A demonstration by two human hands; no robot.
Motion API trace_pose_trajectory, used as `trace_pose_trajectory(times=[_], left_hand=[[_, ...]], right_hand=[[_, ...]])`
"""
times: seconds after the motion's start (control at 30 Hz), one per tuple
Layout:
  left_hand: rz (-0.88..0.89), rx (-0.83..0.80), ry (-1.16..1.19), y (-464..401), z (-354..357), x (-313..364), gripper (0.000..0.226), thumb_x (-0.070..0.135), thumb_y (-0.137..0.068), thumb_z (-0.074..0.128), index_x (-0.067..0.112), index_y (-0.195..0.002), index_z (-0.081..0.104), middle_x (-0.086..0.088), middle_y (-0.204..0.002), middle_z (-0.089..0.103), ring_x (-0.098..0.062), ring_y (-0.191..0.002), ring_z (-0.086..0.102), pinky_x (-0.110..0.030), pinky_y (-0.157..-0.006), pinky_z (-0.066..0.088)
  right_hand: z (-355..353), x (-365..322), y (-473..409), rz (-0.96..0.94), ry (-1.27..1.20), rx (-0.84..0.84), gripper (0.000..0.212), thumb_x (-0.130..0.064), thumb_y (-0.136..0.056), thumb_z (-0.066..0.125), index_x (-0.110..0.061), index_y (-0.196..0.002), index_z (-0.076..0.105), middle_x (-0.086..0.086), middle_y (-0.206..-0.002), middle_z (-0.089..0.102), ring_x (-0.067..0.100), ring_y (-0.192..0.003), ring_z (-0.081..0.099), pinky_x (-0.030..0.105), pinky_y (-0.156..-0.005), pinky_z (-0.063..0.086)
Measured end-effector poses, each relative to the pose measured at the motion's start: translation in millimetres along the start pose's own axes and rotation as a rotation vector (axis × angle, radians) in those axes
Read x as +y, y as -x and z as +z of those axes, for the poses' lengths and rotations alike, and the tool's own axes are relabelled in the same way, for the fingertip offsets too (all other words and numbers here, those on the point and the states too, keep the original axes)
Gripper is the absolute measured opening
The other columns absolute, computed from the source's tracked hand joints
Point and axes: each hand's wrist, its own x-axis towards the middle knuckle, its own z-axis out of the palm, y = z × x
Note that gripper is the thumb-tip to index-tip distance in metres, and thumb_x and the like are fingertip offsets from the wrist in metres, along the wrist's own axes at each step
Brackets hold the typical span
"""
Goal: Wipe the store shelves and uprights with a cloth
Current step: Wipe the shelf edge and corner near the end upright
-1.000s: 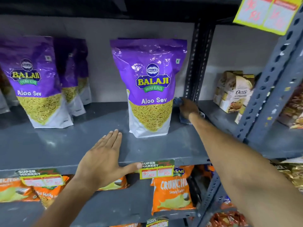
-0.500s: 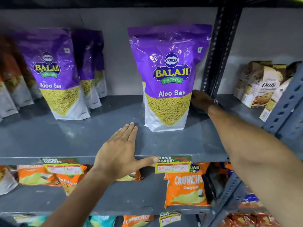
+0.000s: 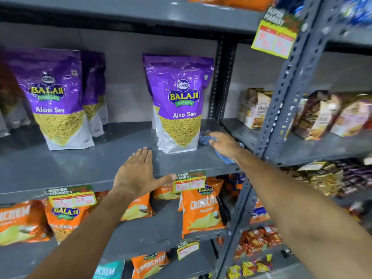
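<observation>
A grey metal shelf (image 3: pixel 84 166) runs across the middle of the view. A blue cloth (image 3: pixel 205 139) lies on its right end, beside a purple Aloo Sev bag (image 3: pixel 179 105). My right hand (image 3: pixel 224 144) presses down on the cloth, which shows at the fingertips and under the wrist. My left hand (image 3: pixel 136 174) lies flat on the shelf's front edge, fingers spread, thumb over the lip. A dark perforated upright (image 3: pixel 222 81) stands at the back just behind the cloth. A grey perforated upright (image 3: pixel 289 93) stands nearer, on the right.
More purple Aloo Sev bags (image 3: pixel 54 101) stand at the left of the shelf. Orange snack bags (image 3: pixel 201 210) fill the shelf below, behind price tags (image 3: pixel 190 181). Oats boxes (image 3: pixel 255 109) and brown packets (image 3: pixel 322 115) sit in the right bay.
My right hand with the cloth has slid forward along the shelf, away from the back upright. The view has tilted up and shifted. My left hand stays on the shelf edge.
</observation>
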Motion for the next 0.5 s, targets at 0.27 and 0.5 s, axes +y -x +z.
trace_pose_trajectory(times=[0.27,0.5], left_hand=[[0.022,-0.033,0.015,9,-12,1,0.14,0.105,-0.069,0.021,0.004,-0.164,0.009,-0.013,-0.175,0.01,-0.028,-0.161,0.011,-0.043,-0.131,0.011],[0.034,-0.045,-0.002,9,-9,-2,0.141,0.105,-0.065,0.015,0.005,-0.165,0.006,-0.013,-0.175,0.007,-0.028,-0.162,0.009,-0.042,-0.13,0.011]], right_hand=[[-16,-32,98,-0.004,0.001,-0.035,0.035,-0.019,-0.101,0.054,-0.033,-0.132,0.065,0.0,-0.146,0.058,0.025,-0.133,0.053,0.039,-0.108,0.044],[-30,-22,103,0.218,-0.195,0.103,0.04,-0.015,-0.104,0.048,-0.028,-0.141,0.058,0.007,-0.141,0.059,0.022,-0.094,0.065,0.032,-0.078,0.053]])
